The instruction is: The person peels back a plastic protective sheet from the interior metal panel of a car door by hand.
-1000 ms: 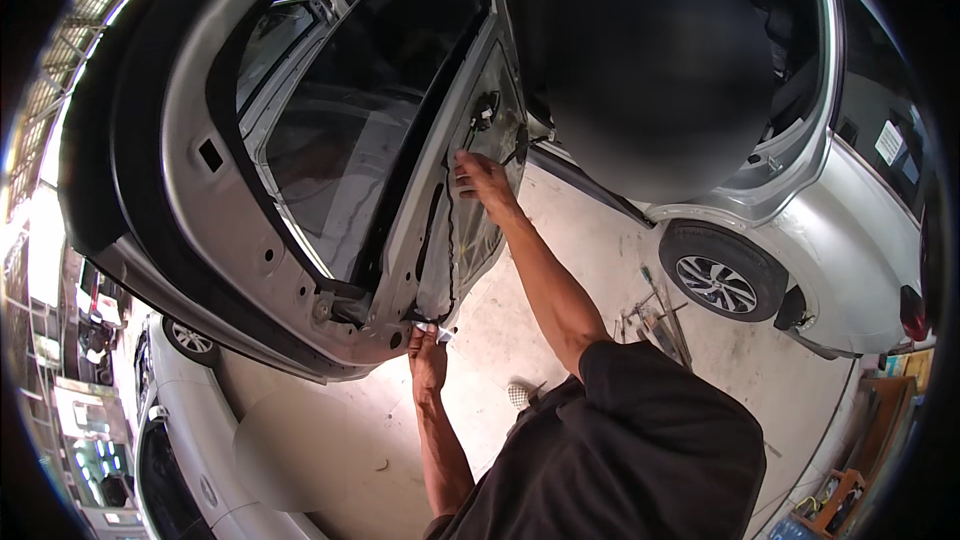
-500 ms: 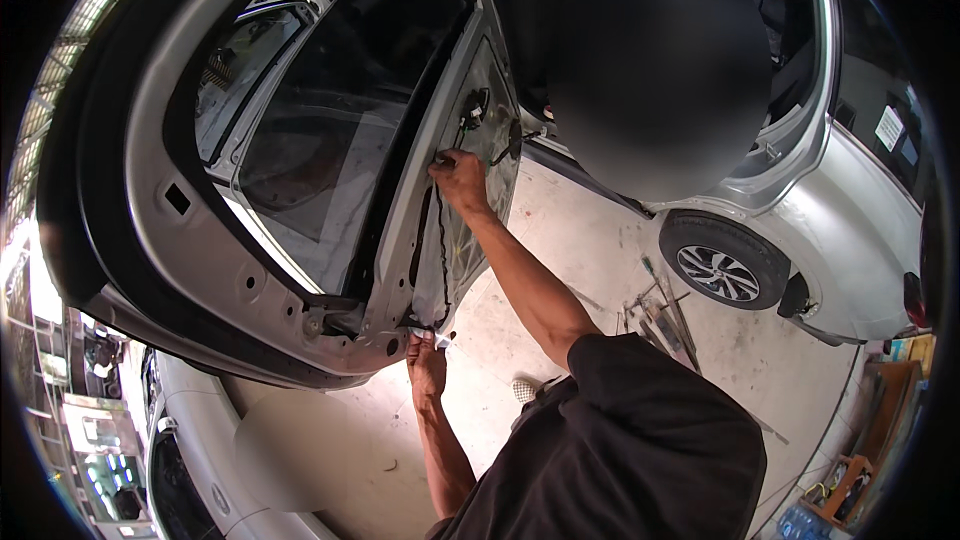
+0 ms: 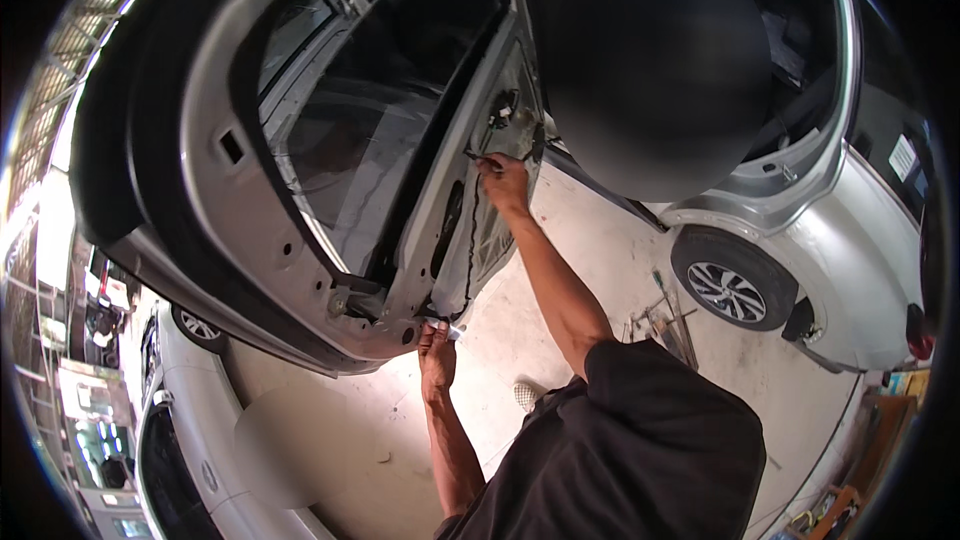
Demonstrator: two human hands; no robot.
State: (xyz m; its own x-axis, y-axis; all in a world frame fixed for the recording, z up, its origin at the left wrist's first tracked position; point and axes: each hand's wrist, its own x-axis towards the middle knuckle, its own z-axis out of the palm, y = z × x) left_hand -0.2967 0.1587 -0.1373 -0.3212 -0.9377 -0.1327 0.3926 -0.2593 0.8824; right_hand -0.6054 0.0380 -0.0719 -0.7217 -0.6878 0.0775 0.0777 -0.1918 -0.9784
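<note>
A silver car door [image 3: 268, 230] stands open in front of me, its inner side bare of trim. Over its lower panel lies a clear plastic sheet [image 3: 488, 245], edged by a wavy black sealant strip [image 3: 471, 240]. My right hand [image 3: 507, 185] is closed at the strip's upper end, pinching a dark bit of it against the panel. Down at the door's lower corner, my left hand [image 3: 436, 360] is closed, fingertips pinched on a whitish corner of the sheet. Exactly how the fingers grip is too small to see.
Behind the door is the silver car body with its rear wheel [image 3: 733, 277]. Metal tools or a stand [image 3: 668, 325] lie on the pale floor. Another silver car [image 3: 200, 420] is at lower left. A wooden box [image 3: 838, 515] sits at lower right.
The view has shifted, so the door sits farther right in the picture. My right hand's fingers have shifted, and a dark strip end now shows by them. My left hand keeps its place.
</note>
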